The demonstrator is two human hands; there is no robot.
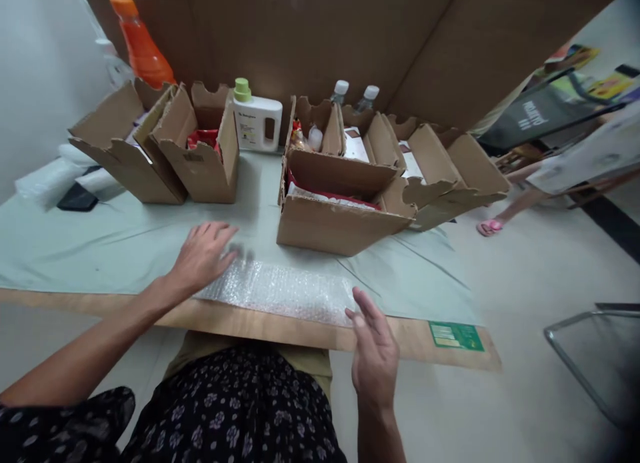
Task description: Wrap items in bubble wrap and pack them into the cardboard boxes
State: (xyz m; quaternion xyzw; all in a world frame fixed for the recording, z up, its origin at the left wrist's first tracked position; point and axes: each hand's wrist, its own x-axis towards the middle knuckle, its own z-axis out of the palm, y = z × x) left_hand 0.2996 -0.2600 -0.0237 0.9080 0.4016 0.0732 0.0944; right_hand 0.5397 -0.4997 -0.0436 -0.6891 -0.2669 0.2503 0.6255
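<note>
A strip of clear bubble wrap (285,290) lies flat along the front of the cloth-covered table (125,250). My left hand (203,255) is over its left end, fingers apart and holding nothing; whether it touches the wrap I cannot tell. At the right end of the strip my right hand (375,346) is raised by the table's edge, palm inward, its fingers stretched out with nothing in them. Behind the wrap stands a cardboard box (340,220) with something dark red and white inside.
More open cardboard boxes (200,163) line the back, beside a white jug with a green cap (257,120) and an orange bottle (145,53). Plastic packaging (55,180) and a dark flat object (77,198) lie at left. A person's leg (517,200) and a metal frame (570,363) are at right.
</note>
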